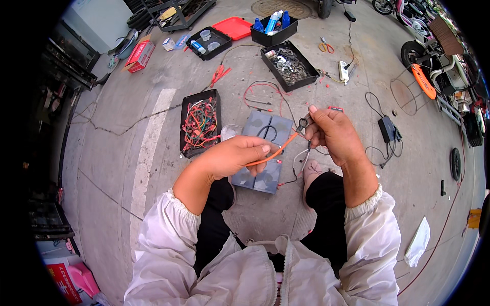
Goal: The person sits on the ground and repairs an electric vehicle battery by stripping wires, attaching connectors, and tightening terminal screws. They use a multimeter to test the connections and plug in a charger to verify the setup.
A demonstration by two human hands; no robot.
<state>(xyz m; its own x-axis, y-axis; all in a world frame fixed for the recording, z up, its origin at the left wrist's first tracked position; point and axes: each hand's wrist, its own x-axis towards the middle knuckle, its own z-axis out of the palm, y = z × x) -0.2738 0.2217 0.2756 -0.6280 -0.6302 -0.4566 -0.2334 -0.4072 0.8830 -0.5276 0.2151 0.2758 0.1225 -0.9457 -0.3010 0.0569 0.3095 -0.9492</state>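
Note:
My left hand (pixel 240 154) pinches an orange wire (pixel 282 149) between thumb and fingers. The wire slants up to the right and ends in a dark ring-shaped terminal (pixel 302 123). At that end my right hand (pixel 329 130) is closed, its thumb and fingers pressed together against the terminal; part of their hold is hidden. Below the hands, several grey block batteries (pixel 267 179) stand side by side on the floor between my feet. A black cable loop (pixel 267 133) lies on top of them. Thin black and white leads (pixel 294 164) lie beside the batteries on the right.
A black tray of tangled wires (pixel 218 120) is at left, with a black bin of small metal parts (pixel 312 76) farther off. Beyond are a black box with bottles (pixel 275 39) and orange-handled scissors (pixel 325 47). A charger (pixel 386 131) and a power strip (pixel 343 72) lie right.

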